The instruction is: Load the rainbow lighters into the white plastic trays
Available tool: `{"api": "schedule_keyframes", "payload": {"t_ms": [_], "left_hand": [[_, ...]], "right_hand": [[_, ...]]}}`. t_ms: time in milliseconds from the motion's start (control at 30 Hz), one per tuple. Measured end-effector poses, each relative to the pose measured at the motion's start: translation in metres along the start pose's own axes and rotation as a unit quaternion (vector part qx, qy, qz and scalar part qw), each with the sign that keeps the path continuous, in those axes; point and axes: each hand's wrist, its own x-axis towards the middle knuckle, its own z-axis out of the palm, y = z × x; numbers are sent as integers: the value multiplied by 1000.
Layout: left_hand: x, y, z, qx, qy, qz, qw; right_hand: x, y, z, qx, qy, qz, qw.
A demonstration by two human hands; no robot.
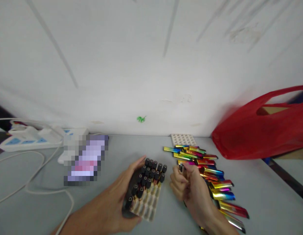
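Observation:
My left hand (122,192) is wrapped round a pale slotted tray (147,204), tilted toward me. Several black-tipped pieces (148,171) stand in its upper and left slots; the lower right slots show bare. To the right of the tray, my right hand (188,182) is closed in a pinch. A small piece with a dark, silvery end (181,168) pokes up between thumb and forefinger; the rest of it is hidden in the fingers. Shiny multicoloured metallic tubes (215,171) lie in a loose pile behind and beside this hand.
Against the wall lies another pale slotted tray (183,139). A red bag (259,127) stands at the right. On the left are a phone (89,160) with blurred screen, a white power strip (31,140) and a loose white cable (43,192) crossing the grey table (87,202).

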Motion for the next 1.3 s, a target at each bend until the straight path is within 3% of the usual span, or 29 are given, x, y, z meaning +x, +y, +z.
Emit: {"api": "schedule_keyframes", "payload": {"t_ms": [233, 333, 500, 600, 733, 900, 1067, 1300], "left_hand": [[0, -1, -1, -24, -12, -31, 999], [0, -4, 0, -29, -12, -39, 999], [0, -8, 2, -42, -7, -46, 998], [0, -8, 1, -42, -7, -47, 998], [0, -8, 1, -47, -7, -36, 998], [-2, -8, 3, -44, -1, -32, 999], [-1, -8, 3, -35, -2, -26, 999], [-2, -8, 3, -58, -2, -39, 998]], "right_hand": [[2, -2, 3, -16, 19, -31, 999], [-1, 1, 6, -75, 39, -102, 991], [-10, 3, 9, -191, 78, -252, 945], [-14, 1, 6, -243, 71, -271, 929], [-19, 1, -2, -311, 7, -289, 905], [-24, 4, -11, -428, -75, -359, 826], [-26, 0, -15, -492, -81, -410, 764], [-26, -8, -13, -539, -92, -404, 733]]}}
